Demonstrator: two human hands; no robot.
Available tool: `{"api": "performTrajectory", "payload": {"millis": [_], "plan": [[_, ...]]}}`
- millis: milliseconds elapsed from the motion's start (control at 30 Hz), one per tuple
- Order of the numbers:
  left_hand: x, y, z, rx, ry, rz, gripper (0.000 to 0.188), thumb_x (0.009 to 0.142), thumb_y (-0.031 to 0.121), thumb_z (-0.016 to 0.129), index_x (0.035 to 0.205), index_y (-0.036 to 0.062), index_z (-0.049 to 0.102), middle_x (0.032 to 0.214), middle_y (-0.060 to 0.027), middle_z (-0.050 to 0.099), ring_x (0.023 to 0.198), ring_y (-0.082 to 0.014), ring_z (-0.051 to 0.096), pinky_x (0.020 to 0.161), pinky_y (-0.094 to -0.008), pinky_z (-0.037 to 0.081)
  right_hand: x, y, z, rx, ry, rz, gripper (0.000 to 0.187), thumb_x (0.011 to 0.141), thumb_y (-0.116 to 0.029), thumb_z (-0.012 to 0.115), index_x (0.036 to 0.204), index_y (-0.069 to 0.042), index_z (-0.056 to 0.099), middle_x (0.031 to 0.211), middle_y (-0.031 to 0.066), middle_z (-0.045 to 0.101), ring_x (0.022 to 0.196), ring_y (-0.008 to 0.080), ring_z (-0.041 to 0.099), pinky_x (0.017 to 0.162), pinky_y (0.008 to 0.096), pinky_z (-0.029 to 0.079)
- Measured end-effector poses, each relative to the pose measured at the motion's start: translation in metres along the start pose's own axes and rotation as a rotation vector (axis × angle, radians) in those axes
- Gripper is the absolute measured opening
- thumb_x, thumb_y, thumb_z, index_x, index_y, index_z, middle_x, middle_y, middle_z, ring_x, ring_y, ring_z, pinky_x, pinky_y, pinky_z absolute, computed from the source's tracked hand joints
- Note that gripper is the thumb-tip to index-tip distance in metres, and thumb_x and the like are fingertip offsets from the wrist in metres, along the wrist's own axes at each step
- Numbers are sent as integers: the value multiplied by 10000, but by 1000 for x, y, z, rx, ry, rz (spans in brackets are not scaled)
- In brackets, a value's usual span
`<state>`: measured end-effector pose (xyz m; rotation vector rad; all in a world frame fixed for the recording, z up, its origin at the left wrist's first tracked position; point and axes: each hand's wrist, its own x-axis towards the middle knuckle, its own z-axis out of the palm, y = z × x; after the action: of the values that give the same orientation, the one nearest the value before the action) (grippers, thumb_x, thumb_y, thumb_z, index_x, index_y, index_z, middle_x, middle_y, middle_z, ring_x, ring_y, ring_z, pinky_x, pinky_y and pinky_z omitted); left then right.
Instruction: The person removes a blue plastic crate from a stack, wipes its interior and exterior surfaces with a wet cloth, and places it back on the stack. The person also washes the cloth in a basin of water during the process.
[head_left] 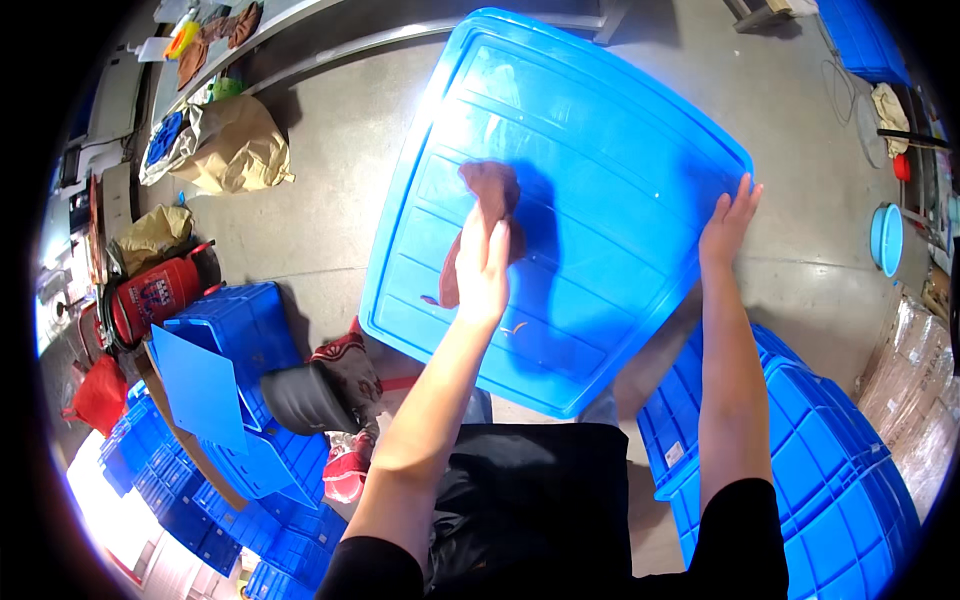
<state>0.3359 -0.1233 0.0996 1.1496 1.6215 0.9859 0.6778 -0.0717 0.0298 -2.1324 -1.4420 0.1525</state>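
A large blue plastic lid (600,190) with raised ribs and a rounded rim fills the middle of the view, turned at an angle. My left hand (484,272) presses a crumpled brown cloth (490,187) against its surface, fingers close together round the fabric. At the lid's right corner, my right hand (728,225) grips the rim, its thumb side toward the lid. A small orange-brown mark (514,328) shows on the plastic below the cloth. What supports the lid from beneath is hidden.
Blue bins (800,450) stand close on my right, and more blue bins (250,330) on my left beside a black seat (308,397). A metal table (330,50) runs along the back left, near a beige sack (240,150). Light-blue basins (886,240) sit far right.
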Motion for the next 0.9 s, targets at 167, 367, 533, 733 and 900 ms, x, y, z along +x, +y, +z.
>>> {"api": "performTrajectory", "payload": {"millis": [167,367,533,733,900], "plan": [[67,-15,34,90,-38,16,438,968,246,394,1344,22,398,1375,-202,402,1357,-360,230,1111,-453,129,28,3,3,25,77,127,434,960,-160,388,1390,-125,343,1445,210,246,1315,358,296,1050,399,300],[91,0,51,27,74,17,450,971,278,404,1329,4,413,1351,-180,429,1303,-304,318,1081,-400,213,35,17,13,113,41,144,440,955,-141,387,1392,-142,338,1353,154,383,1227,311,414,1007,391,353],[103,54,52,-495,400,-112,427,966,284,408,1281,-1,443,1197,-128,534,1102,-221,505,969,-334,373,36,2,7,24,23,260,444,967,-200,345,1410,-198,307,1362,141,371,1202,311,441,972,404,387],[198,19,51,355,517,238,431,922,260,448,1294,43,448,1256,-188,470,1151,-316,452,993,-396,347,37,-5,7,-31,12,283,450,968,-241,325,1416,-247,290,1369,156,354,1186,327,456,929,432,420],[245,19,83,1178,495,292,451,829,322,569,1237,140,510,1206,-139,474,1126,-352,418,916,-481,343,39,0,8,-67,27,302,455,962,-259,338,1415,-250,292,1363,168,359,1178,339,459,922,439,425]]}}
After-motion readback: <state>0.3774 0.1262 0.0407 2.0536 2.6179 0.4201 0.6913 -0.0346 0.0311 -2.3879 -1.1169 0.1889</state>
